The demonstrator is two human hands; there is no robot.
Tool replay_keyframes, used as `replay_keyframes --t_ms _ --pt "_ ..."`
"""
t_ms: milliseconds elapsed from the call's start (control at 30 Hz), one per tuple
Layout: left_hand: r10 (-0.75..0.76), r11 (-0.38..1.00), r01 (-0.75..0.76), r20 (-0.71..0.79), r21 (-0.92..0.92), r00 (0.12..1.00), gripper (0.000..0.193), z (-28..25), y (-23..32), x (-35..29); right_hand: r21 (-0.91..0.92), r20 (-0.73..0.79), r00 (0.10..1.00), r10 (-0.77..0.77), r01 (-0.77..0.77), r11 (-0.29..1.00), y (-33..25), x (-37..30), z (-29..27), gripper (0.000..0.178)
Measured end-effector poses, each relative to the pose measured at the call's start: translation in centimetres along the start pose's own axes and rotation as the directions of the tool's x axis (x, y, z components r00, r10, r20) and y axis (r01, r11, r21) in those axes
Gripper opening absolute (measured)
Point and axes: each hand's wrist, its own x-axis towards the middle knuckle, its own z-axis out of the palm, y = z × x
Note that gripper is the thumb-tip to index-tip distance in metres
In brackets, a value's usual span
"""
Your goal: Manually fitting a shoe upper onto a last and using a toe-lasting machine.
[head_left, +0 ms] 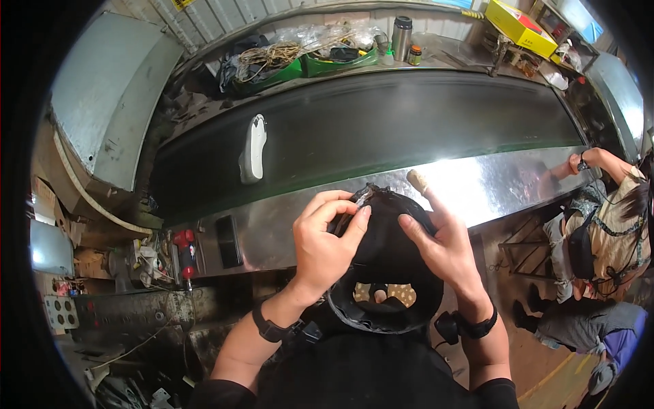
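In front of my chest is a soft black tube-like piece (385, 238), which looks like a boot upper; its kind is not certain. Through its round lower opening a patterned surface shows. My left hand (325, 232) pinches the far rim between thumb and fingers, where a small shiny, whitish bit (363, 198) shows. The right side of the rim lies between the thumb and index finger of my right hand (446, 249); the other fingers are hidden. A tan finger cover (416, 181) sits on that index fingertip. Both wrists wear black bands.
A white shoe-shaped form (254, 150) lies on the dark belt (381, 119). A phone (229, 241) and a red tool (184, 252) are at left. Green bins (272, 80), a steel flask (402, 37) and a yellow box (521, 27) stand behind. Another person (606, 225) works at right.
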Motion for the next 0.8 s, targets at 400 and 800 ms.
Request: replay_keyframes --t_ms 400,800 --pt "-0.293 0.842 0.298 0.083 -0.450 0.952 0.029 -1.0 0.5 0.8 0.176 0.053 0.998 -0.014 0.004 0.984 0.4 -0.3 -0.6 0.066" --pt "-0.349 0.894 0.416 0.324 -0.165 0.879 0.031 -1.6 -0.4 0.4 0.272 0.064 0.995 0.080 -0.095 0.958 0.1 -0.3 -0.4 0.066"
